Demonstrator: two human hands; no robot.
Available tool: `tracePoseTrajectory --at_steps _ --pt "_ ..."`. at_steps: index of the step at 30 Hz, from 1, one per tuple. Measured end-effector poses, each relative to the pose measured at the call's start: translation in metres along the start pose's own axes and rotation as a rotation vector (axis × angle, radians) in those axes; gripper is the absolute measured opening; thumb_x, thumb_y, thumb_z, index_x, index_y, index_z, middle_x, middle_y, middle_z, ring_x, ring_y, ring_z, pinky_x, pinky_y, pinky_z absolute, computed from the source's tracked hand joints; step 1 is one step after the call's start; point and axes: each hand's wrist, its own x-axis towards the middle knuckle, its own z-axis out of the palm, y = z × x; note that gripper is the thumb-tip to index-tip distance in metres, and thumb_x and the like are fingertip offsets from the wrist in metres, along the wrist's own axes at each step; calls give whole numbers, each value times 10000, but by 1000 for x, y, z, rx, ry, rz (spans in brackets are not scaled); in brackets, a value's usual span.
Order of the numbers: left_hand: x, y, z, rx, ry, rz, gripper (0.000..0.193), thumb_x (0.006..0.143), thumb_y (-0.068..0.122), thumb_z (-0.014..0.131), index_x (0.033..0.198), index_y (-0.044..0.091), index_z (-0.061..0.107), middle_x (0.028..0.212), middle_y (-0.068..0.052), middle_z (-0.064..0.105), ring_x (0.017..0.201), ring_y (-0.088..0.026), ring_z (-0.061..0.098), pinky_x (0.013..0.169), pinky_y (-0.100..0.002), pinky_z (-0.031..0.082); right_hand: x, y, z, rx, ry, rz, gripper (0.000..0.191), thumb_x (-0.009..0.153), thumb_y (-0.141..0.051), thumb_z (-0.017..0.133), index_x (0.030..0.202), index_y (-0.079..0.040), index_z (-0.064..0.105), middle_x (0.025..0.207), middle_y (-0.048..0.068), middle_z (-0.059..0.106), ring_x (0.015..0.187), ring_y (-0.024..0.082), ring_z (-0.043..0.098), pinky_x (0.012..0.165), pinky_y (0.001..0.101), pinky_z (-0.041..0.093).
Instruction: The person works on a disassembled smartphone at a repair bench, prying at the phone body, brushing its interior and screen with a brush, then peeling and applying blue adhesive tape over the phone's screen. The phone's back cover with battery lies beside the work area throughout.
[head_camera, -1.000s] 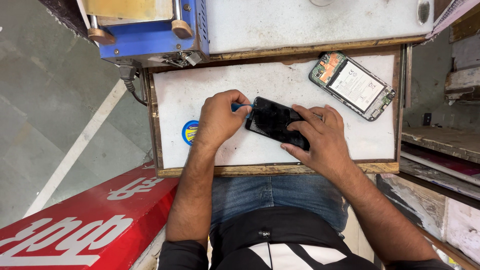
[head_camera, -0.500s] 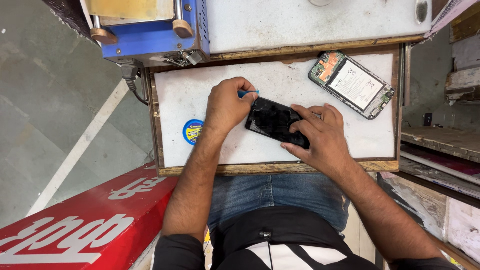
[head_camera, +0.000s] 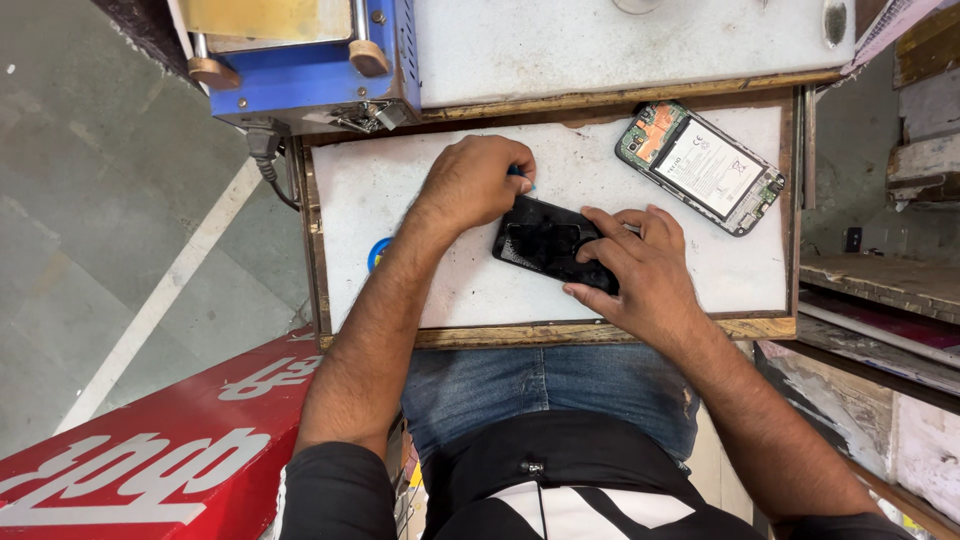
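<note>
Since half a second ago the left hand (head_camera: 475, 185) has slid a little farther along the far edge of the black phone panel (head_camera: 548, 245), while the right hand (head_camera: 640, 270) has stayed pressed on the panel's right end. The left hand is curled into a loose fist with its fingers pinched together on a small blue tool (head_camera: 520, 176), of which only a sliver shows at the panel's far left corner. The right hand lies flat, fingers spread over the panel and holding it down against the white work board (head_camera: 400, 200); it presses rather than closes around the panel. The panel sits near the middle of the board, tilted, its left half bare and glossy. Well apart, at the far right of the board, lies an opened phone body (head_camera: 702, 166) with its battery and green circuit board showing. A round blue and yellow sticker (head_camera: 377, 252) peeks out just left of the left forearm. Beyond the board's far left corner stands a blue machine (head_camera: 310, 70), and a red sign (head_camera: 150, 440) lies near the person's left side
</note>
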Motion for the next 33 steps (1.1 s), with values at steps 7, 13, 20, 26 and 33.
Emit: tracePoseTrajectory --at_steps 7,13,20,26,33 --pt "-35 7 -10 -33 278 100 635 856 221 770 1439 141 532 1280 -181 626 1058 -342 669 864 -479 540 1 -3 -7 -4 0 -4 443 751 -418 854 1046 -119 713 1457 121 561 1303 334 494 1179 633 264" --pt "-125 -29 -24 150 393 -360 542 932 319 757 1409 126 587 1248 -168 679 1115 -342 679 915 -484 562 3 -2 -30 63 3 1 545 774 -341 846 1242 -119 679 1499 176 510 1408 418 370 1150 593 300" --pt "-132 -35 -11 151 248 -466 378 880 261 774 1166 69 620 1051 -170 716 973 -333 722 846 -478 580 23 -43 -21 471 121 -64 518 895 -186 792 1368 -136 586 1556 124 523 1499 323 450 1256 494 378" --pt "-149 4 -8 35 264 137 272 875 172 779 1099 72 662 933 -140 759 898 -334 738 751 -473 566 37 -80 22 1160 -166 -30 757 921 -202 782 1557 -136 377 1376 139 534 1184 262 557 976 411 477" --pt "-159 2 -34 -293 668 189 275 911 167 821 1107 49 667 986 -113 754 894 -213 767 758 -339 603 12 -17 20 1281 -119 -37 319 1103 -330 501 966 -90 659 791 -39 531 597 50 426 492 209 369"
